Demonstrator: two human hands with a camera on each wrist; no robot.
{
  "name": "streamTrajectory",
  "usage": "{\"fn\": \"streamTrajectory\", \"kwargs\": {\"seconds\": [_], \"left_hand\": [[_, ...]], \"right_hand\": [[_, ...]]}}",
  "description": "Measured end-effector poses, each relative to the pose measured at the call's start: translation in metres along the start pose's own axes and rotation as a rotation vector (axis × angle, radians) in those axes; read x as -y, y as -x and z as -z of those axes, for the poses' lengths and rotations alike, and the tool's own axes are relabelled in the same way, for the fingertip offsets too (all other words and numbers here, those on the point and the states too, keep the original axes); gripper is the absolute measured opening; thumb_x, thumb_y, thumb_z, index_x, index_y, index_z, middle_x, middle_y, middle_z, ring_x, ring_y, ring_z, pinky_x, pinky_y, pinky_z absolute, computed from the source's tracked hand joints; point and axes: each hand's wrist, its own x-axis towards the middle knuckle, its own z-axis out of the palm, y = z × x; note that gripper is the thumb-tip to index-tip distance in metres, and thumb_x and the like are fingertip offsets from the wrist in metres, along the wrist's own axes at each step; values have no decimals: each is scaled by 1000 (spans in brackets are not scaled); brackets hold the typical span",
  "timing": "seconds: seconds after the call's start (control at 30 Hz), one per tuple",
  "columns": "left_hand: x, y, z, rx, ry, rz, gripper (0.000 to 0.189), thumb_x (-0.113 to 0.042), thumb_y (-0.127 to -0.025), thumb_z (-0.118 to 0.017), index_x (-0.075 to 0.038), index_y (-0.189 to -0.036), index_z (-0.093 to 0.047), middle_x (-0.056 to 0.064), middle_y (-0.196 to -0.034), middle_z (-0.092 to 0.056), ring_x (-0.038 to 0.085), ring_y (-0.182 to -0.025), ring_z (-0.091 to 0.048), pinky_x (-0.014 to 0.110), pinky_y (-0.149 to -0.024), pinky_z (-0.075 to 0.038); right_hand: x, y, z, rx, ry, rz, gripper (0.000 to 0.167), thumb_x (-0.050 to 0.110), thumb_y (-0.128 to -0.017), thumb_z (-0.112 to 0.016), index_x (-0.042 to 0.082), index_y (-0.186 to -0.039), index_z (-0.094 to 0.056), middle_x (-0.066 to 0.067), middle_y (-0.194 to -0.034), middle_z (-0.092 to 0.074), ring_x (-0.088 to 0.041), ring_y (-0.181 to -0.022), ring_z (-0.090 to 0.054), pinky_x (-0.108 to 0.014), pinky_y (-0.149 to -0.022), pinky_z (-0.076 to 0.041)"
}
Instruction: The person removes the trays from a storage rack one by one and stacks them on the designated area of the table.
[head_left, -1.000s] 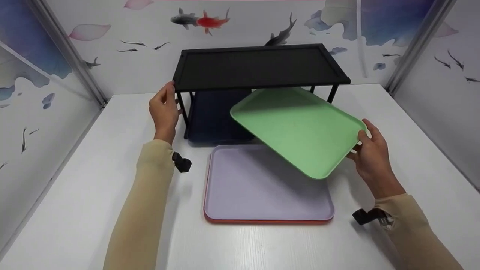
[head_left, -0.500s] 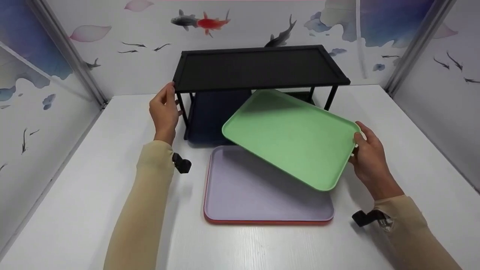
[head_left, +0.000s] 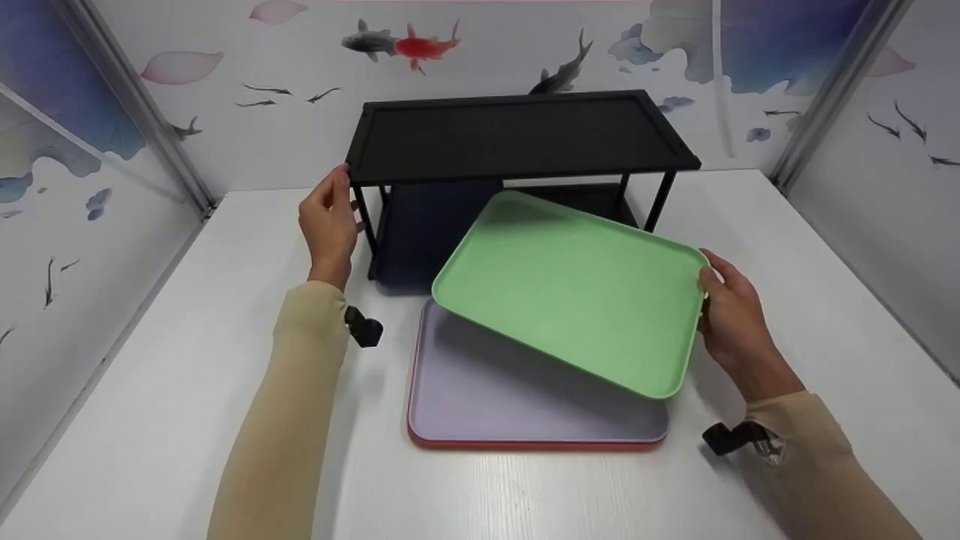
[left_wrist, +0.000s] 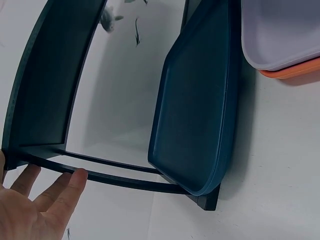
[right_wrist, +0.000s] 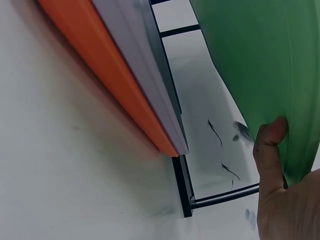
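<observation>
My right hand (head_left: 736,322) holds a light green tray (head_left: 577,292) by its right end, with the thumb on the upper side and fingers beneath. The tray tilts above a lilac tray (head_left: 480,397), which lies on an orange-red tray (head_left: 536,445) on the table. From the right wrist view, the underside of the green tray (right_wrist: 260,60) shows above the hand. My left hand (head_left: 330,225) holds the front left corner of a black rack (head_left: 517,139), its fingers against the leg in the left wrist view. A dark blue tray (head_left: 420,240) sits on the left of the rack's lower level.
The rack's lower shelf (head_left: 592,199) shows right of the blue tray. White table surface (head_left: 525,495) extends in front of the stacked trays. Printed panels (head_left: 262,142) enclose the back and both sides.
My right hand has drawn the green tray out from under the rack's top, toward me and slightly left, turning it straighter over the lilac tray. The left hand stays put.
</observation>
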Motion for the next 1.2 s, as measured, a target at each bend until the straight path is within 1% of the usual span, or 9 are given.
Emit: {"fn": "streamTrajectory", "kwargs": {"seconds": [0.37,0.53,0.73,0.93,1.2], "left_hand": [[1,-1,0,3,4,0,44,-38,-110,-45,-18,-146,-59,5,-154,-52,29,-129,-61,48,-96,-58],[1,-2,0,-2,-4,3,44,-39,-110,-45,-19,-146,-59,4,-154,-52,29,-128,-62,47,-95,-58],[2,-2,0,-5,-23,9,44,-39,-110,-44,-20,-147,-58,3,-154,-51,28,-128,-62,46,-93,-59],[2,-2,0,-9,-17,7,44,-39,-110,-44,-19,-147,-58,4,-154,-52,28,-129,-62,46,-94,-59],[1,-1,0,-5,-17,10,44,-39,-110,-44,-19,-147,-58,3,-154,-51,29,-129,-61,47,-96,-58]], "right_hand": [[-4,0,-3,59,86,-2,66,34,-111,-44,6,-164,-17,5,-131,-52,-2,-106,-63,-17,-85,-56],[-6,1,-5,77,122,-9,63,34,-111,-43,7,-163,-19,4,-130,-52,-4,-107,-62,-19,-86,-56],[-9,0,-7,96,154,-19,62,36,-111,-44,9,-162,-23,2,-130,-52,-6,-107,-62,-20,-86,-57],[-11,1,-9,123,249,-27,63,41,-111,-43,11,-163,-24,2,-131,-53,-7,-108,-62,-22,-87,-57],[-16,-1,-11,162,293,-31,63,41,-111,-40,9,-163,-23,2,-127,-55,-6,-105,-64,-23,-85,-57]]}}
